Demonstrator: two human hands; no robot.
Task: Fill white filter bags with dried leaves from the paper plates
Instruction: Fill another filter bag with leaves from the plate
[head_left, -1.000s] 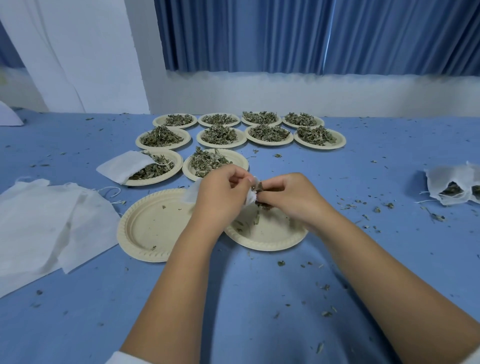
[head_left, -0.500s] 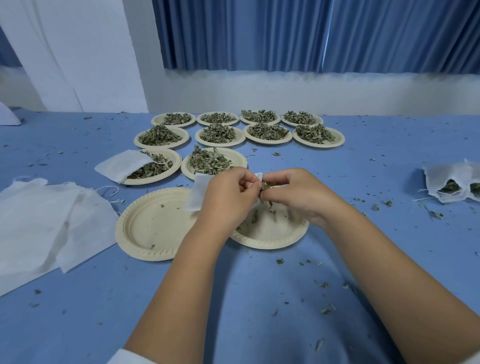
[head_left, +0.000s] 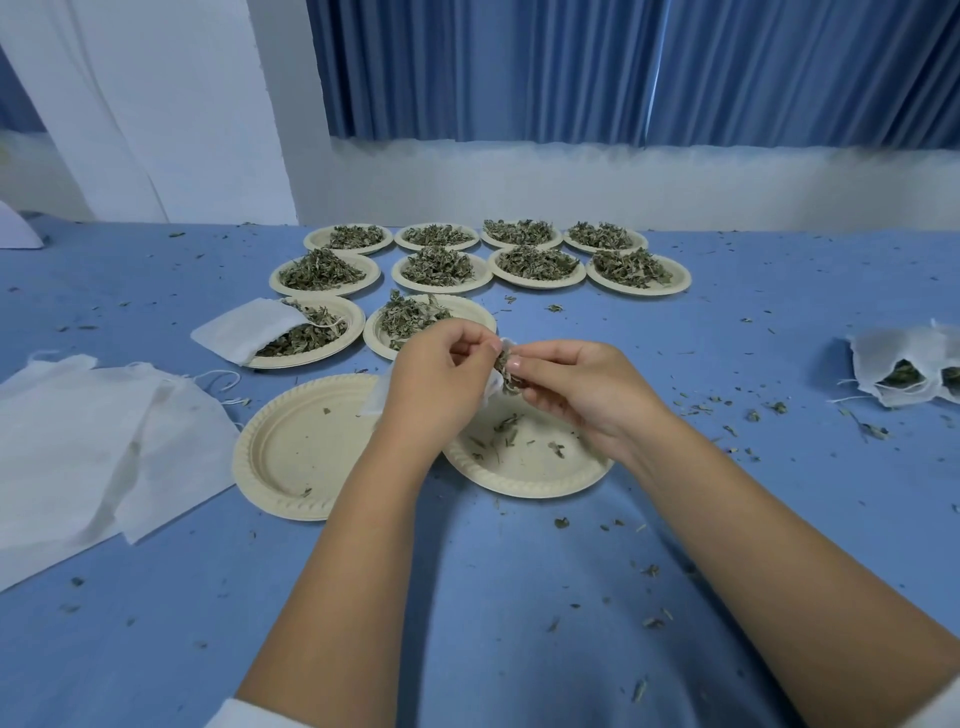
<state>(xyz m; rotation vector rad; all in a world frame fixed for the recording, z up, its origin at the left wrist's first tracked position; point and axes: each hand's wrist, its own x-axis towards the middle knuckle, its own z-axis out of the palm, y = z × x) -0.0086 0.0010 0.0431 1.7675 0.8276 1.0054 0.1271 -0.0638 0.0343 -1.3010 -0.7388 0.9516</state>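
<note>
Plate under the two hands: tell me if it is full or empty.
Nearly empty. Only a few leaf scraps lie on the plate; most of it shows bare paper.

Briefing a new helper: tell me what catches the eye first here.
At centre, the left hand holds a white filter bag while the right hand pinches dried leaves at its mouth, above a nearly empty plate. Behind, ten leaf-heaped plates stand in rows on the blue table.

cam: head, your only view | from: above and behind your left hand (head_left: 436, 379) and right hand (head_left: 587, 395) | facing: forward and down | range: close, hands mid-frame | beyond hands: paper plates (head_left: 680, 280), then blue curtain (head_left: 571, 67)
</note>
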